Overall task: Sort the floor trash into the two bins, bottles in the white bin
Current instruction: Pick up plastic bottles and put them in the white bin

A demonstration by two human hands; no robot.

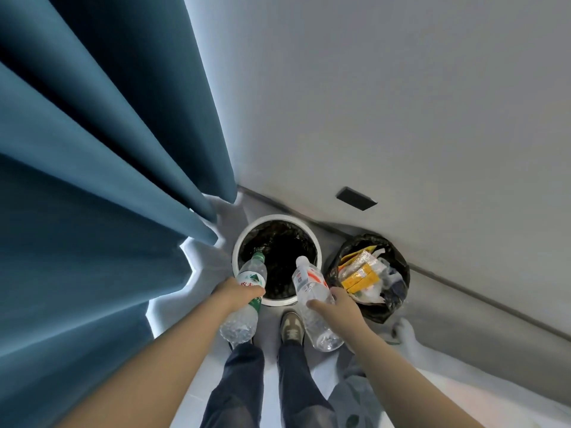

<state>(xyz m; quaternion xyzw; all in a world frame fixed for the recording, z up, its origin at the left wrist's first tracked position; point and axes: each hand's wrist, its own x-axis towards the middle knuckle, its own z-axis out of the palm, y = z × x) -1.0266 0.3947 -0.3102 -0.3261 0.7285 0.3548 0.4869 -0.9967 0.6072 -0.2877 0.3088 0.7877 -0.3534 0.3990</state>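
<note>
Two bare forearms reach up from the bottom edge of the frame, and between them are the person's dark blue trouser legs (241, 387) and one grey-brown shoe (292, 327) on the pale floor. The left hand (239, 293), just left of centre, has its fingers wrapped round the middle of a clear green-capped bottle (251, 271) with a green and white label. The bottle's base points back toward the person, and its cap lies over the left inner edge of the white bin (278, 217). The right hand (336, 307) grips a clear white-capped bottle (309, 282) with a red and white label, thumb on the near side and fingers curled behind it. This bottle is tilted the same way, its cap over the bin's right inner edge. The white bin stands at the centre of the frame, round, lined with a black bag, and its inside is dark. Just beside it to the right is the black-bagged bin (367, 239), holding yellow packets (360, 278) and crumpled clear and white wrappers. Something pale lies on the floor at the lower right (408, 335), too blurred to tell what it is. A blue curtain (92, 180) fills the left side of the frame in heavy folds. A grey wall (401, 103) takes up the upper right, with a small dark plate (355, 198) low on it above the bins.
</note>
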